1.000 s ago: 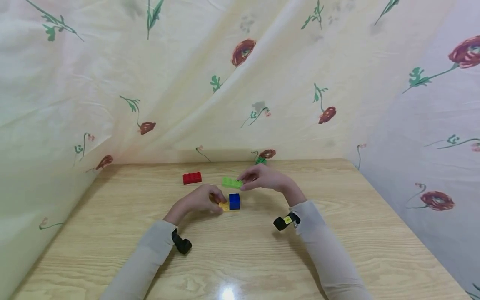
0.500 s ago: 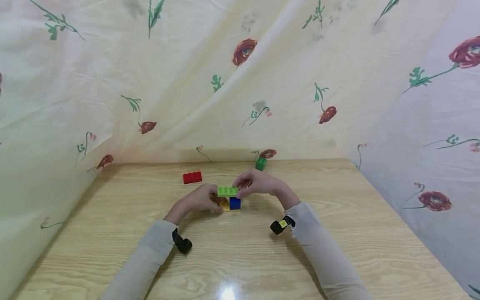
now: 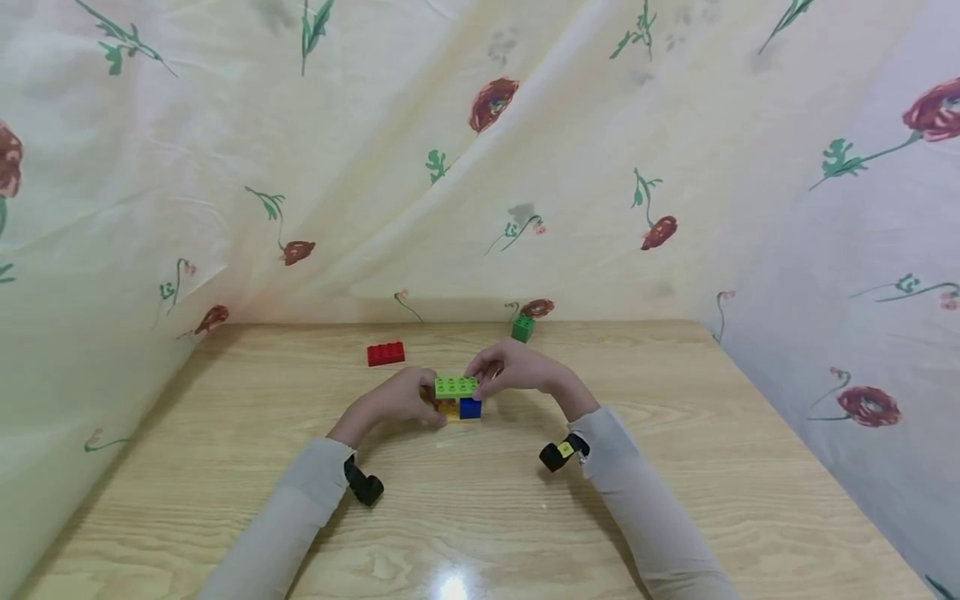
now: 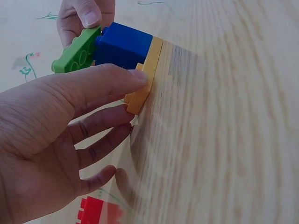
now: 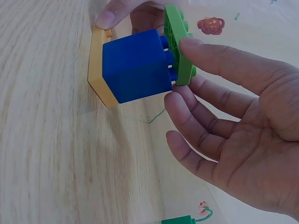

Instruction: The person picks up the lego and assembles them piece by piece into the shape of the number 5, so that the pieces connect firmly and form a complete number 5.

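My left hand (image 3: 401, 396) pinches a thin yellow toy building brick (image 4: 151, 65) between thumb and fingers, low at the table. A taller blue brick (image 5: 135, 65) stands upright on the right end of the yellow one. Over the blue brick's top lies a flat light green brick (image 3: 453, 387), which my right hand (image 3: 517, 367) pinches at its right end. In the right wrist view the blue studs show in a narrow gap below the light green brick (image 5: 180, 51). Its left part overhangs the yellow brick.
A red brick (image 3: 386, 354) lies on the wooden table (image 3: 480, 508) behind my left hand. Near the table's back edge stands a dark green brick (image 3: 522, 328), behind my right hand. A flower-patterned cloth (image 3: 375, 167) hangs around the back and sides.
My right hand has brought the light green brick left and toward me, from behind the blue brick to on top of it, then slightly down. My left hand has stayed on the yellow brick.
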